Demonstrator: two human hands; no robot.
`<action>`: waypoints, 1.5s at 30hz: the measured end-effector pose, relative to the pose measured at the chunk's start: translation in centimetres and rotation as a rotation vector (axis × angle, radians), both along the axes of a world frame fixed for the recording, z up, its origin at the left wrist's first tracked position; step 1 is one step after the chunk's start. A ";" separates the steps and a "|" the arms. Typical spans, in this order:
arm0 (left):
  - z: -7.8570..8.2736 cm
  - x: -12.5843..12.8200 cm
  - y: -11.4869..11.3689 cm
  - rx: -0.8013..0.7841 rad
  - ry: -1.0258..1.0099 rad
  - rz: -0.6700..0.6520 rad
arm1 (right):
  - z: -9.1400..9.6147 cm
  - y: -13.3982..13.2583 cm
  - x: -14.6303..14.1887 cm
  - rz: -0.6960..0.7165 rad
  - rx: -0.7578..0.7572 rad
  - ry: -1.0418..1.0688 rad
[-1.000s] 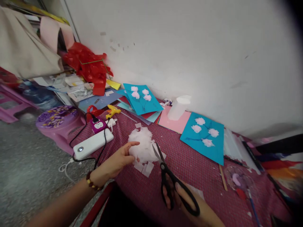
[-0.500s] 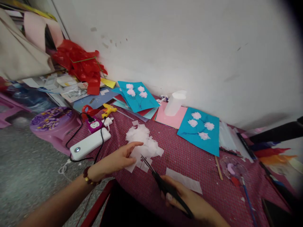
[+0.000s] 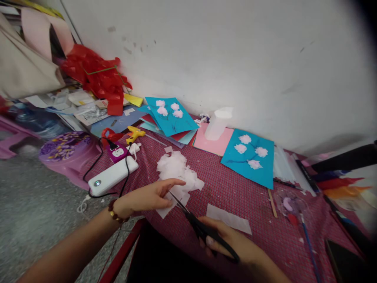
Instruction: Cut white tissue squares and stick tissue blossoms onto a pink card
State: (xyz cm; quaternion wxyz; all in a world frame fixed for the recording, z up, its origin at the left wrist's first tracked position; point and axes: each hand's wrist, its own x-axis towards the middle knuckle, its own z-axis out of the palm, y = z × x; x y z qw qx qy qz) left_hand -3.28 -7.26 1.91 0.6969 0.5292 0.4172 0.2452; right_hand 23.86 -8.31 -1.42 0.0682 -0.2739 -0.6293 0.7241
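Note:
Black-handled scissors [image 3: 193,222] are gripped in my right hand [image 3: 225,237], with their blades pointing up and left toward my left hand [image 3: 157,195]. That left hand hovers at the near-left side of a heap of thin white paper pieces [image 3: 175,167], its index finger stretched out and its thumb apart from it. No held thing shows between those fingers. The scissor tips lie close to the left thumb, and the blades look nearly closed. Beyond my right hand, a strip of white paper [image 3: 229,218] lies flat on the red checked cloth [image 3: 206,161].
Two blue cards with white paper flowers [image 3: 250,157] [image 3: 172,118] lie toward the wall. A white power bank [image 3: 113,177], a purple socket [image 3: 118,152] and a yellow glue gun [image 3: 135,134] sit on the left. A paintbrush [image 3: 309,247] and wooden stick [image 3: 272,203] are on the right.
My left hand has shifted slightly to the right over the paper heap. The scissor tips have come a little left, closer to the left thumb. The view has tilted slightly.

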 end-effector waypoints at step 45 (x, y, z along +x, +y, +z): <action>-4.6 0.3 0.3 -0.098 -0.110 0.527 | 1.2 0.8 -1.0 -0.042 0.090 -0.076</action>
